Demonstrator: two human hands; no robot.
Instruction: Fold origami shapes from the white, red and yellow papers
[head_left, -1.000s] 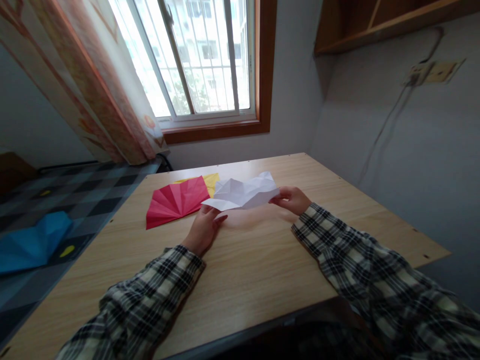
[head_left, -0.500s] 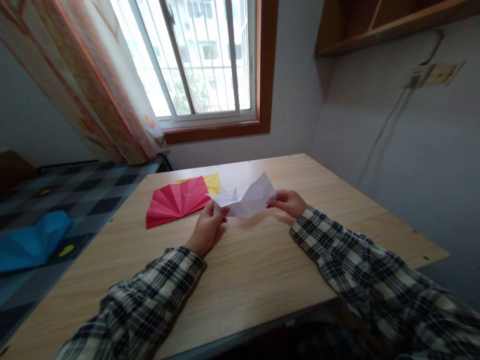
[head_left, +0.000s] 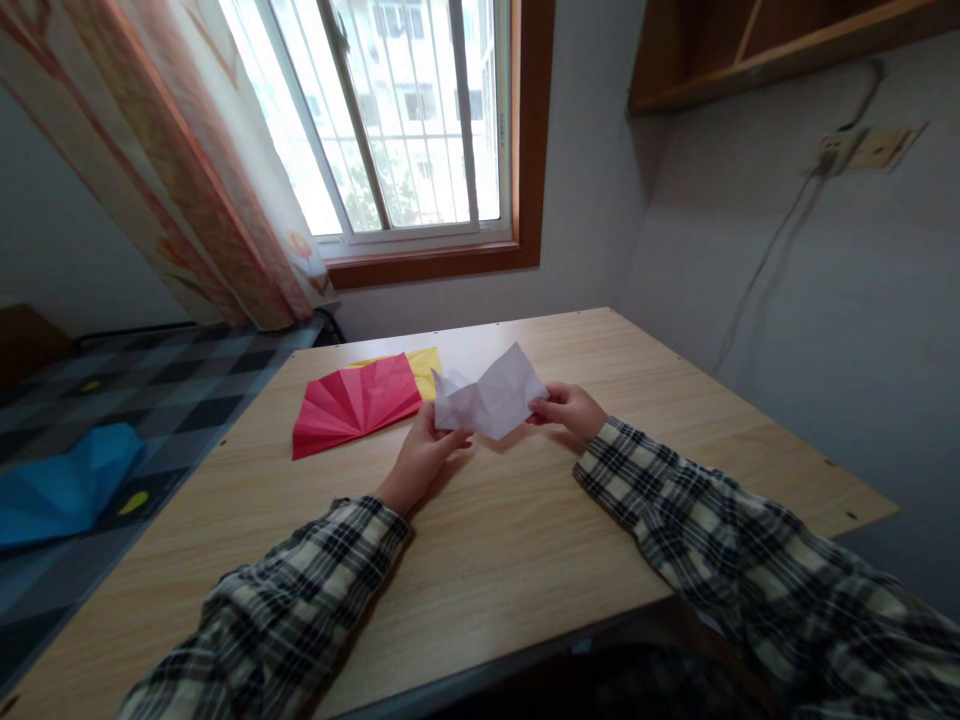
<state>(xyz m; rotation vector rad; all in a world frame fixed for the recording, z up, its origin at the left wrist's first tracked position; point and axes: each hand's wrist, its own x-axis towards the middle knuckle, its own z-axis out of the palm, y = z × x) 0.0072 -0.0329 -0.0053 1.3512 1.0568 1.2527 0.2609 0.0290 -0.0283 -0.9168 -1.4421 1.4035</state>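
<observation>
A creased sheet of white paper (head_left: pixel 498 398) is held up just above the wooden table (head_left: pixel 517 560), bent along several folds with its upper edge in peaks. My left hand (head_left: pixel 424 450) pinches its lower left side, thumb in front. At the right edge, my right hand (head_left: pixel 571 408) grips the same sheet between thumb and fingers. Left of the white sheet lies a red paper (head_left: pixel 360 405) with fan-like creases. A yellow paper (head_left: pixel 427 370) shows partly from beneath the red one.
A blue folded paper (head_left: pixel 75 480) lies on the checked bedding (head_left: pixel 187 385) to the left. Behind the table are a window (head_left: pixel 405 130) and a patterned curtain (head_left: pixel 202 170). A wall shelf (head_left: pixel 795 50) and a socket with a cable (head_left: pixel 832 150) are on the right.
The white paper has tilted and bent; its right peak has shifted left and its front face shows more. My hands have moved slightly closer together. The coloured papers stay put.
</observation>
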